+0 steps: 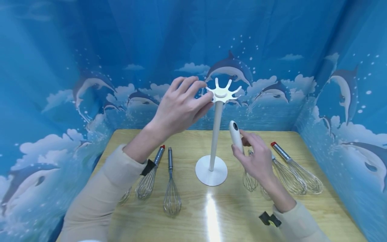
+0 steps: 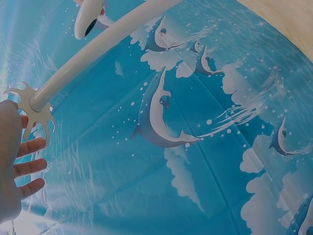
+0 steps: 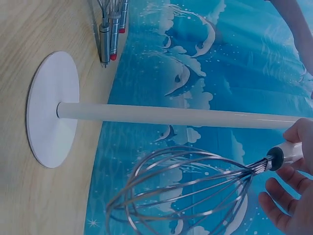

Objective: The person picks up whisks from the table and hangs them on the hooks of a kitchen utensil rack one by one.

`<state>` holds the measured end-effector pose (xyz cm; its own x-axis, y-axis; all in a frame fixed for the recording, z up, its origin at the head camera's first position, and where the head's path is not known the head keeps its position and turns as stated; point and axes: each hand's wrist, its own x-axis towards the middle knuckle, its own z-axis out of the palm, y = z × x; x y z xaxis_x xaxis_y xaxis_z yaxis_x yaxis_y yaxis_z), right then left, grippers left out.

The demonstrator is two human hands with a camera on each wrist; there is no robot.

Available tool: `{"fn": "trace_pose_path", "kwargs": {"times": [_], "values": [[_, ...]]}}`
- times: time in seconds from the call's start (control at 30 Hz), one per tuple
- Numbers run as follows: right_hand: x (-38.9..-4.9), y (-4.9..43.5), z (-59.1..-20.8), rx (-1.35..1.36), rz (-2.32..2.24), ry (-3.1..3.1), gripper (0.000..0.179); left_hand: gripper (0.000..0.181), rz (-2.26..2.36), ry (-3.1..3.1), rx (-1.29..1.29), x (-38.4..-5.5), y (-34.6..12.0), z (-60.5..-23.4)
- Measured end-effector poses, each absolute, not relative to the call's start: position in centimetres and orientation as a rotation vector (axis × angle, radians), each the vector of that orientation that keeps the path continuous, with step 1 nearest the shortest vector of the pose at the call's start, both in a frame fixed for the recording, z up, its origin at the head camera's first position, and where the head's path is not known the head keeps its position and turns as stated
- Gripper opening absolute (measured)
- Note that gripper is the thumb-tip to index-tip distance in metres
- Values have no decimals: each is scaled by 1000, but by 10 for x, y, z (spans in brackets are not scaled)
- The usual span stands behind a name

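A white stand (image 1: 216, 134) rises from a round base (image 1: 203, 170) to a ring of curved hooks (image 1: 222, 91). At this top, my left hand (image 1: 183, 103) pinches one hook between thumb and forefinger; the left wrist view shows its other fingers (image 2: 30, 169) spread below. My right hand (image 1: 256, 157) grips a whisk by its white handle (image 1: 236, 137), to the right of the pole. The handle's hole end points up, while the wire loops (image 3: 195, 188) hang down above the table. Part of the handle is hidden behind the right hand.
Left of the stand lie a slim metal whisk (image 1: 171, 188) and a red-tipped whisk (image 1: 148, 181), with another partly behind the sleeve. More whisks (image 1: 303, 174) lie at the right. A blue dolphin-print curtain (image 1: 169, 40) surrounds the wooden table (image 1: 190, 222).
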<state>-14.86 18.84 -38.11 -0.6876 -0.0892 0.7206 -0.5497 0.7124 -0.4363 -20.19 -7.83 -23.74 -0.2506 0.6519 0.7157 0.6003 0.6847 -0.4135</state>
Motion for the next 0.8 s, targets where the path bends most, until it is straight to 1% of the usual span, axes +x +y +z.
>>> {"fn": "trace_pose_path", "kwargs": {"times": [0.43,0.8], "values": [[-145,186,-354,543,821,-2157,48,26,58,-1941,-974,-202,-78,-237],[-145,185,-336,574,887,-2035,48,26,56,-1945,-977,-201,-78,-238]]}}
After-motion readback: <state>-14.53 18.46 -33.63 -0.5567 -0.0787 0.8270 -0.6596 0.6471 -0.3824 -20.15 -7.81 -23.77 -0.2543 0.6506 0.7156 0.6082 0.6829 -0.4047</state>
